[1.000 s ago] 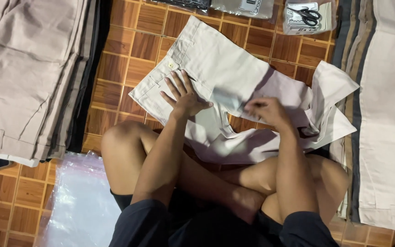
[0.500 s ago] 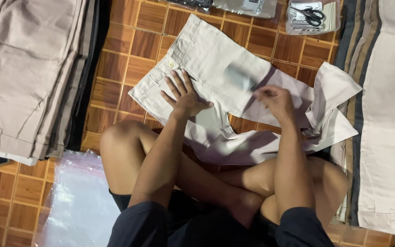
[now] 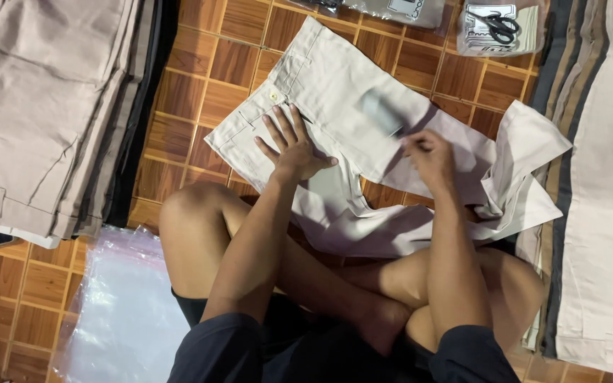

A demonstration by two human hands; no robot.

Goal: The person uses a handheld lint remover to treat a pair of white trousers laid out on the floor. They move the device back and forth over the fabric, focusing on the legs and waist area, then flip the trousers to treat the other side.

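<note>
Head view: left hand (image 3: pixel 294 147) flat on smooth beige trousers (image 3: pixel 335 92).

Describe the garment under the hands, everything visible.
Beige trousers of woven, cotton-like cloth, lying flat and askew on the brown tile floor. Waistband with button toward top left; legs folded and rumpled toward the right. The left hand presses flat near the fly; the right hand moves a blurred object over it.

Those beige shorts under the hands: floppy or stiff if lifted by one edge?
Probably floppy: the beige shorts lie flat on the wood floor, and one leg end is rumpled and folded over at the right. Likely light, being thin cloth. The left hand pressing flat suggests they would slide on the smooth floor if pushed; the right hand works beside it.
</note>
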